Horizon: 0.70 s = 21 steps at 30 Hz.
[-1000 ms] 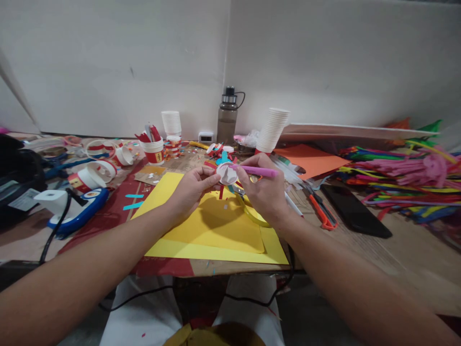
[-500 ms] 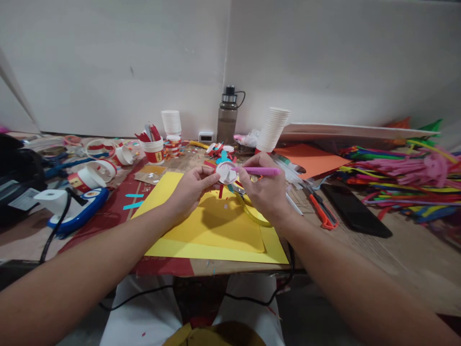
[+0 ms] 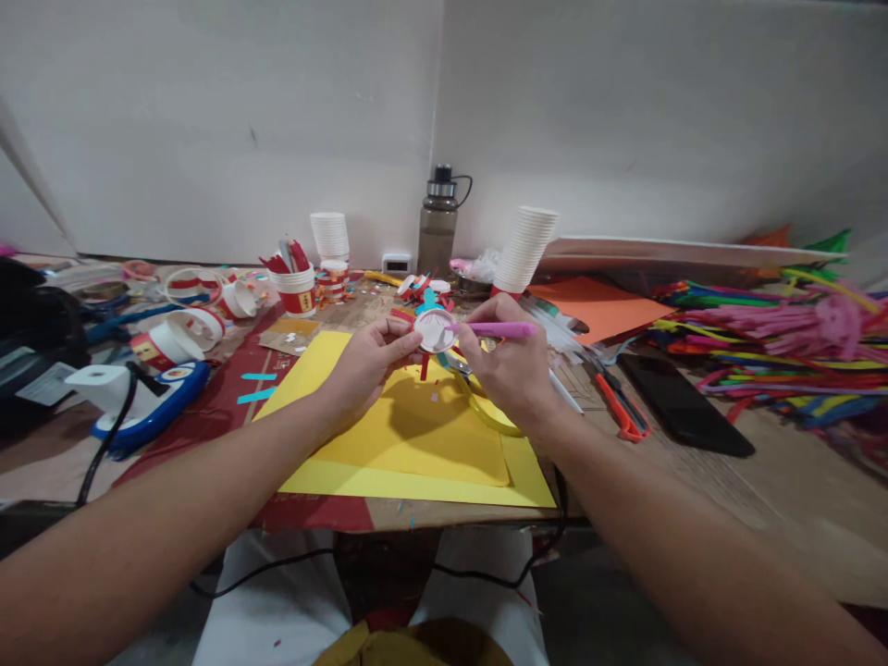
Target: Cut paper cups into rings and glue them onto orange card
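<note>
Pink pen (image 3: pixel 500 329) sits in the right hand's (image 3: pixel 510 365) grip, its tip at the face of a white disc (image 3: pixel 434 330), seemingly a paper-cup base, which the left hand (image 3: pixel 376 359) pinches by its edge above two yellow sheets (image 3: pixel 430 453). Marking or dabbing that face looks like the step in hand; whether the tip touches is too small to tell. Next seems to call for a firm left pinch and light pen strokes. Counted on the tabletop (image 3: pixel 783 527): one pair of scissors (image 3: pixel 475 404), two white cup stacks (image 3: pixel 525 250), one bottle (image 3: pixel 437 231), one phone (image 3: pixel 684 407).
</note>
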Each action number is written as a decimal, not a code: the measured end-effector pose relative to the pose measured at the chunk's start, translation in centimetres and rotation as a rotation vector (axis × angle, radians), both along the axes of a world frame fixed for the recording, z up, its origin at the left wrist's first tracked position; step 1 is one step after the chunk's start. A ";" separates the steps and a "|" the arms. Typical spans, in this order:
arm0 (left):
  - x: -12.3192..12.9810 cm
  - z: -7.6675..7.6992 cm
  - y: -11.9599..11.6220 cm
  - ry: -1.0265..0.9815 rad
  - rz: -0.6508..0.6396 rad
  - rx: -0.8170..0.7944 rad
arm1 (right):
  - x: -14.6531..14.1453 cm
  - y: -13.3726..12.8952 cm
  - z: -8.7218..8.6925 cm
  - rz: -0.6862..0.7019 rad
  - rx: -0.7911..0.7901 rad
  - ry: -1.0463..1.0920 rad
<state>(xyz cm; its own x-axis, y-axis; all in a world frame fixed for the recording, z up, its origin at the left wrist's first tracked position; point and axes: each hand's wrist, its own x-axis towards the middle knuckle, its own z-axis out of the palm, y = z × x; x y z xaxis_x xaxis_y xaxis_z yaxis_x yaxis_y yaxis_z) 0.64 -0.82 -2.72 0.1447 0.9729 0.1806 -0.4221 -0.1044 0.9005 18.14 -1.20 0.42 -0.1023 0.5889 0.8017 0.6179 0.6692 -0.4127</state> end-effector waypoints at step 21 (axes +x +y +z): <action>0.1 0.2 0.0 -0.027 0.043 0.003 | 0.1 -0.1 0.1 0.028 -0.025 0.029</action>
<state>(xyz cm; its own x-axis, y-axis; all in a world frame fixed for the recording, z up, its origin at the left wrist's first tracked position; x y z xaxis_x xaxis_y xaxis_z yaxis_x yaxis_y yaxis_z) 0.73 -0.82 -2.49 0.0978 0.9775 0.1871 -0.4411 -0.1259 0.8886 18.24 -1.31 0.55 -0.0961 0.6057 0.7898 0.5871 0.6753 -0.4464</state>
